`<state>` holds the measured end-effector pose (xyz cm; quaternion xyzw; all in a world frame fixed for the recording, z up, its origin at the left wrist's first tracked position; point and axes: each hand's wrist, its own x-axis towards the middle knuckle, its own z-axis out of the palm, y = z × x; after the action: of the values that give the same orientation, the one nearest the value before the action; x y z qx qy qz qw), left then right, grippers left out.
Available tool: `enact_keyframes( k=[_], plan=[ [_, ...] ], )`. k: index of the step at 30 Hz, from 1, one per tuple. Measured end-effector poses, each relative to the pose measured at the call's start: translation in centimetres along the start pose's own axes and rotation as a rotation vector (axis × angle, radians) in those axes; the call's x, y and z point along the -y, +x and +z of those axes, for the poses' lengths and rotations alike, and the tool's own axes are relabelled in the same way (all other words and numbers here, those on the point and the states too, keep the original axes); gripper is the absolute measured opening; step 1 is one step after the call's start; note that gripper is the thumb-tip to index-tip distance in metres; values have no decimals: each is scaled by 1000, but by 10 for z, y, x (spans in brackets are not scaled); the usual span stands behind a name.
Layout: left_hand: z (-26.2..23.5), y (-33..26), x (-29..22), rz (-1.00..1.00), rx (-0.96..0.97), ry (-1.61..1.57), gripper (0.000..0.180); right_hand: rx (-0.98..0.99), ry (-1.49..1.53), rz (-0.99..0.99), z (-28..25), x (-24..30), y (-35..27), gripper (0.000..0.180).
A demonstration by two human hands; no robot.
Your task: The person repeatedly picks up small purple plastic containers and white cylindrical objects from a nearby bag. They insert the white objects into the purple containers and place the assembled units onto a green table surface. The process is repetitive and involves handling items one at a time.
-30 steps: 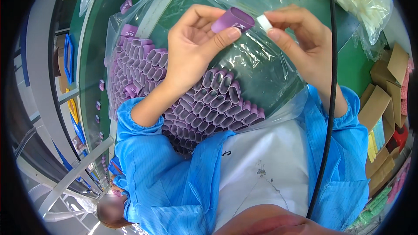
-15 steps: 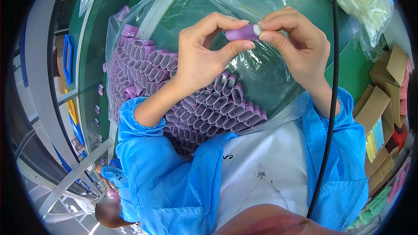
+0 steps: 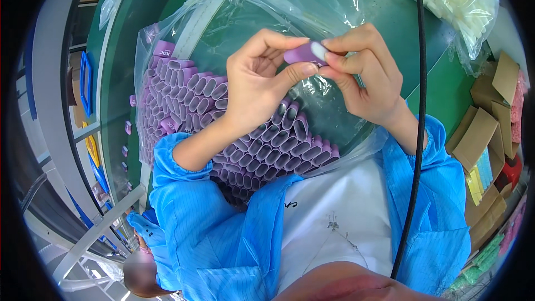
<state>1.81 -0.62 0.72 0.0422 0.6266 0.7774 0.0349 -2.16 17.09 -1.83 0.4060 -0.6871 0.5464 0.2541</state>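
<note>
Between the thumb and forefinger of my left hand (image 3: 256, 81) is a purple oval tube (image 3: 299, 54), held level above the table. My right hand (image 3: 369, 72) pinches a small white piece (image 3: 319, 50) at the tube's right end; the fingertips partly cover where the two meet. Beneath my left forearm lies a large stack of purple oval tubes (image 3: 281, 136), most with their hollow ends facing up toward me. Clear plastic sheeting (image 3: 329, 97) surrounds the stack and spreads under both hands.
A clear bag of white pieces (image 3: 458, 8) sits at the far right. Cardboard boxes (image 3: 473, 136) stand right of the green table (image 3: 390, 0). A black cable (image 3: 419, 106) hangs across the right side. Several loose purple tubes (image 3: 128, 127) ride along the left. Another person's blue sleeve (image 3: 146, 228) shows lower left.
Both hands have come slightly nearer to me, the right one also shifting left. The tube has turned, showing more of the white piece at its end.
</note>
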Motion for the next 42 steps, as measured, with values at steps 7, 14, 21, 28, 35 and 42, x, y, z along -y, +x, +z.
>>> enact_keyframes(
  k=[7,14,21,28,35,42],
  plan=[
    [4,-2,4,-95,19,-191,25,-150,-48,-58,13,-2,-8,23],
    [3,-2,9,-85,46,-245,24,-77,136,100,4,4,-2,24],
    [-3,8,-8,-28,75,-37,28,-65,205,168,2,0,10,28],
    [-20,11,-26,59,44,132,25,104,49,34,9,-2,28,40],
    [-140,79,-63,278,-340,866,30,272,-106,267,-11,-14,44,45],
    [-267,124,-24,-211,-316,1531,51,609,-391,239,21,-37,37,45]
  ],
)
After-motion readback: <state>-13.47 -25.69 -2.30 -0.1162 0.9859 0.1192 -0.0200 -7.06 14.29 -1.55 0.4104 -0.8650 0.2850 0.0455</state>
